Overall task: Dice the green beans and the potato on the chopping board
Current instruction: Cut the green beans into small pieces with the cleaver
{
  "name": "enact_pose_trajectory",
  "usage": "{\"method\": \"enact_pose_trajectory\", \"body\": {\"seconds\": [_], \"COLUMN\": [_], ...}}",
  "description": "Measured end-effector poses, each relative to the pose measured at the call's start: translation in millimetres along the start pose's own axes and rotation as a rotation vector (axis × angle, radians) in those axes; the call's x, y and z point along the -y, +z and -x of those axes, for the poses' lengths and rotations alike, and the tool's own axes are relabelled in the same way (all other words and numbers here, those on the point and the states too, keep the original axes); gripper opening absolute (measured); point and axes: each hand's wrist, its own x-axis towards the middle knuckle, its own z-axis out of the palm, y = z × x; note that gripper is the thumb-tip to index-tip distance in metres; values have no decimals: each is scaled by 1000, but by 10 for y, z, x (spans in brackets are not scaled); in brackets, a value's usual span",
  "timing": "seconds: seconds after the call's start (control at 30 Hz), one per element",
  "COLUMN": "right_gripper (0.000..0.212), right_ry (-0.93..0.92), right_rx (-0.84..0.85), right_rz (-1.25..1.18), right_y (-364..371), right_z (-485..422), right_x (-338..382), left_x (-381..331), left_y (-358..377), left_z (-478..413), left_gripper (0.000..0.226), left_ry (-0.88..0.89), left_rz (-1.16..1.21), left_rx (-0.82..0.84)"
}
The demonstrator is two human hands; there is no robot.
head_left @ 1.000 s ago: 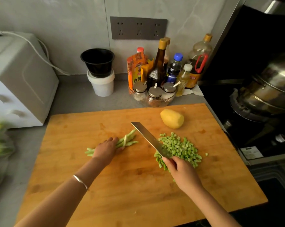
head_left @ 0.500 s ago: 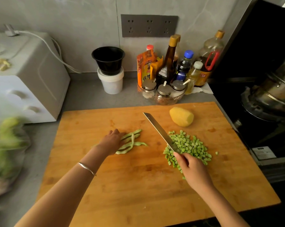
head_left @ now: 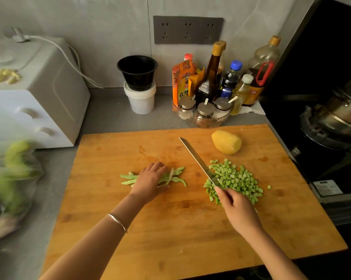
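A wooden chopping board [head_left: 170, 229] fills the near counter. My left hand [head_left: 150, 181] lies flat over a small bunch of whole green beans [head_left: 176, 178] in the board's middle. My right hand [head_left: 239, 211] grips the handle of a knife [head_left: 198, 160], whose blade points away and to the left, beside a heap of diced green beans [head_left: 235, 178]. A peeled yellow potato [head_left: 226, 142] sits whole near the board's far edge.
Sauce bottles and a glass bowl of shakers [head_left: 207, 112] stand behind the board. A black cup on a white tub [head_left: 139, 85] is at the back. A white appliance [head_left: 33, 93] and a bag of greens [head_left: 11, 178] are left; the stove with a steel pot [head_left: 336, 118] is right.
My left hand has pressed down over the whole beans and gathered them. The knife has stayed beside the diced heap. The view has shifted a little.
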Motion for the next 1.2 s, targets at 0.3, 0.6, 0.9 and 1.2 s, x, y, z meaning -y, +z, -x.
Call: {"method": "enact_pose_trajectory", "body": {"seconds": [0.3, 0.6, 0.9, 1.2], "right_gripper": [50, 56, 52, 52], "right_ry": [3, -9, 31, 21], "right_rx": [4, 5, 22, 39], "right_rz": [-41, -64, -84, -96], "right_y": [-39, 0, -58, -22], "right_z": [-1, -10, -27, -7], "right_x": [11, 36, 36, 55], "left_x": [-113, -156, 81, 44], "left_y": [-320, -900, -173, -128], "left_z": [70, -339, -65, -51], "left_gripper": [24, 19, 21, 31], "left_ry": [-43, -89, 210, 135], "left_rz": [498, 590, 136, 41], "left_rx": [-263, 93, 60, -172]}}
